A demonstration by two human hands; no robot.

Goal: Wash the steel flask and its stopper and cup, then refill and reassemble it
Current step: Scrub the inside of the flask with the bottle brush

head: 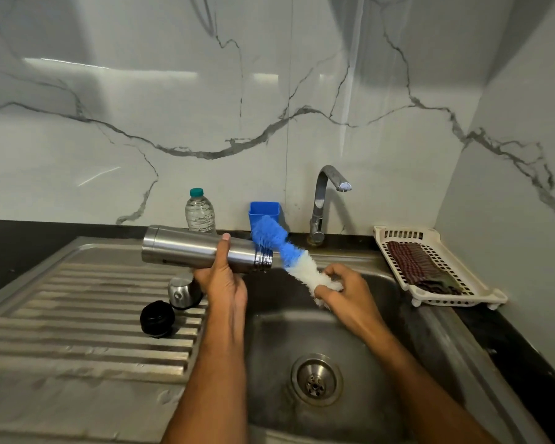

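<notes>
Left hand (220, 277) grips steel flask (202, 249), interior unseen. Right hand (343, 291) pinches bottle brush (289, 254), handle hidden. Basket (462, 298): checked cloth (420, 267).

white veined marble wall (173, 107), dark countertop (526, 341), glossy reflections

A single head-worn camera looked forward and down from above the near edge of the sink (302, 424), facing the marble wall behind it. It sat close: both forearms reached in from the bottom of the frame, and the drain (316, 379) lay low and just right of centre. The wide lens bent the counter (0, 248) left of the sink and the side wall to its right. The tap (326, 200) stood behind the sink, perhaps slightly off the camera's axis.
</notes>
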